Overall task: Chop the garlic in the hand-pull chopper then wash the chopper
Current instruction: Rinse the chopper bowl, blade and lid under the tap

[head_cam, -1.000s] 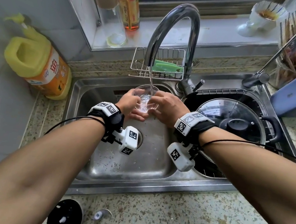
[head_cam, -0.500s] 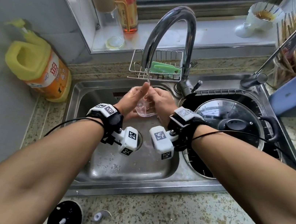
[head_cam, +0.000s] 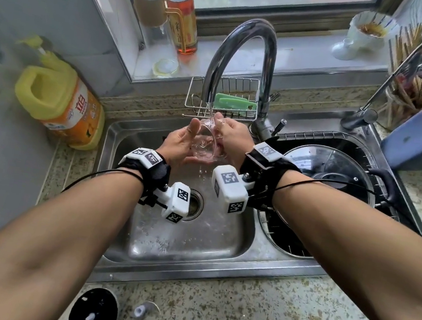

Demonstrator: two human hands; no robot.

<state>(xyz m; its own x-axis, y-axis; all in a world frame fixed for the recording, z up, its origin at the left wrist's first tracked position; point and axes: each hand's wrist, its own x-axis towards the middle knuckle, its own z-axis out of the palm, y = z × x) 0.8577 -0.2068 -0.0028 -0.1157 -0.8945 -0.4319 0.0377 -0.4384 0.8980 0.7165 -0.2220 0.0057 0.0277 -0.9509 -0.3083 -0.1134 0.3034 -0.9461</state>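
Head view: a steel double sink [head_cam: 215,272] set in a speckled stone desk [head_cam: 250,311], seen from above.
Chopper bowl [head_cam: 206,146]: clear, tilted on its side over the left basin, right under the spout of the faucet [head_cam: 252,25].
Water [head_cam: 210,110]: a thin stream falls onto the bowl's upper rim, and drops fall below it.
Left grip [head_cam: 179,145]: cups the bowl from the left, with the thumb up along its wall and the fingers curled beneath.
Right grip [head_cam: 232,141]: grasps the bowl's right side, fingertips pinched at the rim beside the stream.
Chopper lid [head_cam: 94,312]: black and round, lying on the desk's near edge, well apart from the bowl.
Small white part [head_cam: 139,311]: on the desk just right of the lid; too small to tell what it is.
Drain [head_cam: 196,204]: in the left basin, partly hidden by the wrist trackers.
Right basin: holds a glass pot lid [head_cam: 327,160] on a dark rack.
Detergent bottle [head_cam: 59,107]: yellow and orange, upright on the desk left of the sink.
Wire rack [head_cam: 245,85]: behind the faucet, holding a green item.
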